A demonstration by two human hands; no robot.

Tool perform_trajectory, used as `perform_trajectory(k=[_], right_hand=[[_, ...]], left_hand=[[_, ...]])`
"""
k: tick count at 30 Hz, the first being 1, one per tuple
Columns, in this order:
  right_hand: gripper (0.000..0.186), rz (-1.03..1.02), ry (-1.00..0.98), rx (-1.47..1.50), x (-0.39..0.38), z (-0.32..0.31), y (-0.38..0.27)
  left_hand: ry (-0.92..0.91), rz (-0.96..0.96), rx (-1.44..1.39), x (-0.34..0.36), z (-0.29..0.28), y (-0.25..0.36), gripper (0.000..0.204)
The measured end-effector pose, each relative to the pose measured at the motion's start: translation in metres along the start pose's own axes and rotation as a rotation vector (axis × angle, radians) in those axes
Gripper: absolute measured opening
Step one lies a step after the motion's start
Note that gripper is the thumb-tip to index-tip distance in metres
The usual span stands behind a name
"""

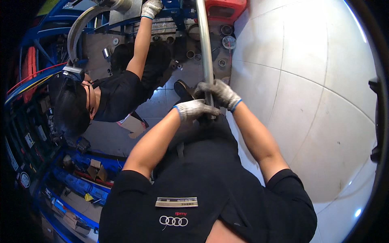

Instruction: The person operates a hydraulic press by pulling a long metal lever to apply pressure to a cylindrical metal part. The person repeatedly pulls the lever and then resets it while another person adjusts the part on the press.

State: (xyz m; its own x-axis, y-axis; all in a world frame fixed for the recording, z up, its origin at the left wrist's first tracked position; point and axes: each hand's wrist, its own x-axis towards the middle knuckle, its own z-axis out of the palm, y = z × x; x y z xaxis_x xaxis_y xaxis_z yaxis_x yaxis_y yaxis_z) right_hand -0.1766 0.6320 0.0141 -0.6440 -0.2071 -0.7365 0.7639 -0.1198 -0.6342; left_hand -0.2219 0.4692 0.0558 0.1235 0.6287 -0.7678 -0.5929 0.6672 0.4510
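Note:
A long, shiny metal pipe [206, 44] runs from the top edge down to my hands in front of my body. My right hand [219, 94], in a dirty white knit glove with a blue cuff, is wrapped round the pipe near its lower end. Just below it, my left hand [196, 109], gloved alike, grips the same pipe at its end, its fingers reaching across toward the right. Part of the pipe's end is hidden by the gloves.
A co-worker in black crouches at left, one gloved hand [152, 8] up by a blue metal frame [172, 5]. Several metal rings [190, 54] lie on the floor. A red case [225, 9] stands at the back, a pale tiled wall [304, 81] at right, blue shelving [77, 184] lower left.

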Motion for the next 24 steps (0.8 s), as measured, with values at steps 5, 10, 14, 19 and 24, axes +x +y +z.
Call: perform_trajectory(k=[5,10,14,19,24], right_hand=[[0.039,-0.582,-0.189,0.326,-0.099,0.010,-0.108],[0.040,-0.252,-0.127,0.350,-0.052,0.019,-0.067],[0.058,0.300,0.449,-0.443,0.015,0.028,0.026],[0.065,0.141,0.110,-0.172,0.004,0.001,-0.009],[0.036,-0.728,-0.119,-0.100,-0.094,-0.009,-0.115]], left_hand=[[-0.571,0.755,-0.612,-0.087,0.034,0.068,0.039],[-0.362,0.226,-0.717,0.003,0.008,-0.006,0.029],[0.417,-0.047,0.482,0.086,-0.021,-0.067,0.035],[0.103,-0.119,-0.131,0.018,-0.006,-0.002,0.034],[-0.451,0.465,-0.627,-0.095,0.011,0.084,0.038]])
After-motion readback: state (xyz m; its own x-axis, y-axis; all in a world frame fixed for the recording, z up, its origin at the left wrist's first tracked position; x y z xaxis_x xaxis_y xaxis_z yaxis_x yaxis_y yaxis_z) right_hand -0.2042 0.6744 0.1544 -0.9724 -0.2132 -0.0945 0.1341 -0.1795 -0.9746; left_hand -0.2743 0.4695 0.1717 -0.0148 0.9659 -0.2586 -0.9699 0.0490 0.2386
